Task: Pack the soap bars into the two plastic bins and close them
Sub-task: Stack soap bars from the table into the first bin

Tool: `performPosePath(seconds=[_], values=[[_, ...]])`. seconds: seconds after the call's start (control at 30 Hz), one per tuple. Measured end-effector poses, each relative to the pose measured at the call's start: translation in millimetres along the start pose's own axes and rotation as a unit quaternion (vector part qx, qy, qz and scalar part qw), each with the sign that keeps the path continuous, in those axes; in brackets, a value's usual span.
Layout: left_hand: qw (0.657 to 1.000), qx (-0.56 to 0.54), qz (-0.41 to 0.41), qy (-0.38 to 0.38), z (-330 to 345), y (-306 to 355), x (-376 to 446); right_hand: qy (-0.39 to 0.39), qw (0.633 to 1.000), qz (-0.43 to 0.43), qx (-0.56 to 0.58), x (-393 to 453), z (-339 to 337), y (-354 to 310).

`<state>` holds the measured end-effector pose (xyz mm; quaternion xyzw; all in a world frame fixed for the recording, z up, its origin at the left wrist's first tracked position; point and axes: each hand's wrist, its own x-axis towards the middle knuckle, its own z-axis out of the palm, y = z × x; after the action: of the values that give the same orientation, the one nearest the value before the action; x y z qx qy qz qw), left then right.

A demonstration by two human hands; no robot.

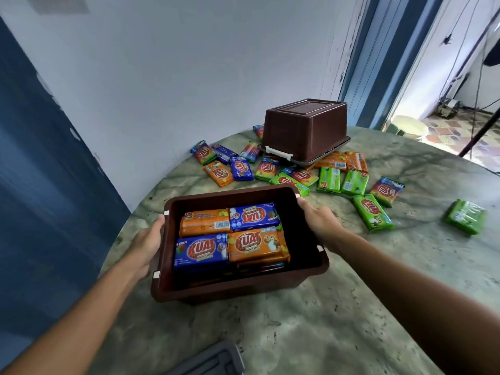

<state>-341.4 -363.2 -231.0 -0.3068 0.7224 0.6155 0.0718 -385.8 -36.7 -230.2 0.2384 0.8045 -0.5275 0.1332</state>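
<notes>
With the left hand [147,243] and right hand [319,220] clasping opposite sides of the open brown plastic bin [238,286] near the marble table's [324,320] edge, its stacked wrapped soap bars [232,235] could slide if it tips

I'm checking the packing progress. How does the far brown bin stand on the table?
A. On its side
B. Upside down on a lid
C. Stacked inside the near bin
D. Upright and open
B: the far bin shows its flat base on top, and its rim rests on a grey lid with a white latch, apart from the near bin.
</notes>
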Motion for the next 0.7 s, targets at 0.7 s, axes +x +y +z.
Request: performPosePath(seconds=[0.7], values=[[0.99, -0.054, -0.003, -0.127, 147, -25, -104, 0.17, 0.984, -0.043, 0.03, -71, -180, 121]])
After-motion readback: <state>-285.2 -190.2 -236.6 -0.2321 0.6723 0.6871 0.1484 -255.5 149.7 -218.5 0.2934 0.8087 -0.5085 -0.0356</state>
